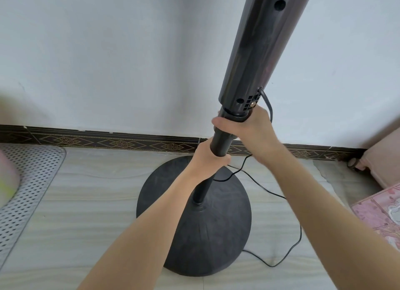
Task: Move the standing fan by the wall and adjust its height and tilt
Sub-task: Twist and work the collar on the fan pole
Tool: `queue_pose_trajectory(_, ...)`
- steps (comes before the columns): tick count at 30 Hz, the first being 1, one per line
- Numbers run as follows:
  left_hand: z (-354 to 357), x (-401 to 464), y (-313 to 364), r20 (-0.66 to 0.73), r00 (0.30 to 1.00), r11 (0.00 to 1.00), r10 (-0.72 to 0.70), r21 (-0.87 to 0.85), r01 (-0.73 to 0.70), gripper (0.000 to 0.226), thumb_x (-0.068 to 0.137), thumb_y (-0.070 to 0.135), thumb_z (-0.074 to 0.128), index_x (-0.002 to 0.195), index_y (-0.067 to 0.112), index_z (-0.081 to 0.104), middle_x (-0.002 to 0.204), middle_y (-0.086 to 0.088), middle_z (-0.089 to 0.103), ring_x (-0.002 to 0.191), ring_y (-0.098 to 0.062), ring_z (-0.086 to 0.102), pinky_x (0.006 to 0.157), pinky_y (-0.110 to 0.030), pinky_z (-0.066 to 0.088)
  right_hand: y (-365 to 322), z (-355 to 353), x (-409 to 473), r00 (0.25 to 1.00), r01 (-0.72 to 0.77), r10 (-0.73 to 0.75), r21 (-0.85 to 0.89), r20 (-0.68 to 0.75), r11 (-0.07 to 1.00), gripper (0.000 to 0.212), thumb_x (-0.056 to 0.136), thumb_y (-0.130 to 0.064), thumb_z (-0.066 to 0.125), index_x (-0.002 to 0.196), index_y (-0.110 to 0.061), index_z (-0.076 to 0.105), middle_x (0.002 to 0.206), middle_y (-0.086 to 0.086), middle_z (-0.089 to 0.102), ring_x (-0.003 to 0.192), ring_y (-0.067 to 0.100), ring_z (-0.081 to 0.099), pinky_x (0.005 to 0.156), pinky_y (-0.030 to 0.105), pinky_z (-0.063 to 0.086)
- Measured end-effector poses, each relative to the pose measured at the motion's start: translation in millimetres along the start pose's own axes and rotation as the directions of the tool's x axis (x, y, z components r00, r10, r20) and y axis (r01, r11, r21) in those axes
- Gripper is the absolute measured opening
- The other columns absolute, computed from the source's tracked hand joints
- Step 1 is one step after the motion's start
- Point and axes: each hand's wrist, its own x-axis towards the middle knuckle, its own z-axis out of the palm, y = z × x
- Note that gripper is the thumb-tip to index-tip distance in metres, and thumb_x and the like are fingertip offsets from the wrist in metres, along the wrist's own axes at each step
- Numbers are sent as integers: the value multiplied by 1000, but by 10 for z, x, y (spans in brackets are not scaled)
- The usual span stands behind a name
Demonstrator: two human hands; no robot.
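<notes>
Fan (255, 51) stands on the floor (86, 203) close to the wall (108, 62), seen from above. Its round black base (216, 235) sits flat, far edge just short of the patterned skirting (108, 141). Thin pole (201, 190) rises from the base centre into a thicker sleeve (220, 144), then into the wide black housing that runs out of the top of the view.

Left hand (207, 160) grips the sleeve's lower end, fingers wrapped round it. Right hand (253, 125) grips the collar just above, right under the housing, thumb across the front. Both hands are clamped on the fan, one stacked over the other and nearly touching.

Cord (298, 235) leaves the housing bottom beside the right hand, drops behind the pole, crosses the base top, then loops over the floor right of the base and curls back toward its near right edge.

Room around the base: bare floor to its left up to a white perforated mat (28, 181) at the left edge. To the right, past the cord, a pink printed fabric (378, 212) and a pale pink cushioned piece (383, 157) against the wall. Bare floor strip in front of the base. Behind it, almost no gap to the skirting.

No containers in view.
</notes>
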Motion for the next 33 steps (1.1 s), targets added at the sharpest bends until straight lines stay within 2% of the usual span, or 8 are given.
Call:
queue_pose_trajectory(4, -14, -3, 12, 30, 1000, 1000, -9, 0, 10, 19, 77, 5, 65, 82, 19, 53, 75, 3, 56, 71, -11, 52, 63, -18, 41, -11, -306, 102, 909, -166, 105, 120, 404, 979, 33, 67, -6, 67, 98, -19, 64, 99, -4, 71, 94, 14, 68, 82, 27, 54)
queue_pose_trajectory(9, 39, 1, -31, -80, 996, 999, 25, -38, -28, 24, 77, 3, 62, 70, 21, 49, 65, 3, 53, 60, -10, 48, 54, -12, 40, 67, 107, -152, 985, -43, 56, 83, -166, 996, 33, 73, -19, 75, 80, -32, 46, 88, -16, 58, 87, -2, 56, 81, 22, 50)
queue_pose_trajectory(12, 50, 3, -26, -94, 995, 1000, 28, -10, -29, 25, 77, 1, 60, 66, 17, 46, 61, 0, 51, 55, -11, 44, 45, -7, 35, 122, 283, -114, 954, 10, -2, 24, -301, 1000, 39, 68, -22, 78, 75, -33, 41, 77, -14, 55, 73, -1, 56, 68, 17, 49)
queue_pose_trajectory(18, 11, 8, -5, -7, 1000, 1000, -10, -16, 10, 20, 76, 3, 64, 75, 19, 51, 69, 2, 54, 66, -13, 50, 62, -18, 41, 49, -178, 30, 984, -45, 61, -99, 169, 994, 28, 69, -10, 77, 96, -9, 67, 95, 3, 73, 90, 15, 69, 86, 30, 55)
queue_pose_trajectory(21, 30, -6, 5, -40, 999, 1000, 9, -13, -9, 20, 77, 3, 64, 75, 19, 52, 70, 2, 55, 66, -12, 51, 61, -17, 41, 95, -202, 14, 970, -105, 100, 8, 223, 994, 36, 69, -11, 75, 104, -8, 65, 108, 7, 71, 101, 22, 66, 92, 37, 53)
queue_pose_trajectory(26, 83, 0, -22, -123, 991, 999, 54, 12, -53, 25, 78, 3, 61, 67, 19, 46, 66, 0, 53, 59, -10, 46, 53, -13, 39, 66, 171, -110, 983, -21, 44, 128, -179, 992, 30, 74, -11, 72, 78, -31, 50, 76, -15, 59, 70, -6, 57, 65, 9, 50)
queue_pose_trajectory(30, 66, -1, 6, -108, 992, 995, 58, 89, -48, 32, 81, 0, 56, 61, 18, 40, 58, 3, 46, 54, -10, 40, 50, -9, 36, 16, 365, -41, 929, 33, -2, 77, -370, 996, 31, 72, -10, 72, 61, -25, 47, 57, -6, 55, 52, 4, 53, 56, 17, 50)
queue_pose_trajectory(33, -1, -25, 20, -1, 1000, 1000, 17, 2, -17, 20, 77, 2, 62, 74, 17, 50, 69, 1, 52, 65, -11, 48, 62, -17, 39, 24, 114, 54, 999, -42, 39, 96, 38, 994, 18, 73, -4, 68, 66, -14, 56, 65, 2, 58, 60, 11, 57, 57, 22, 52)
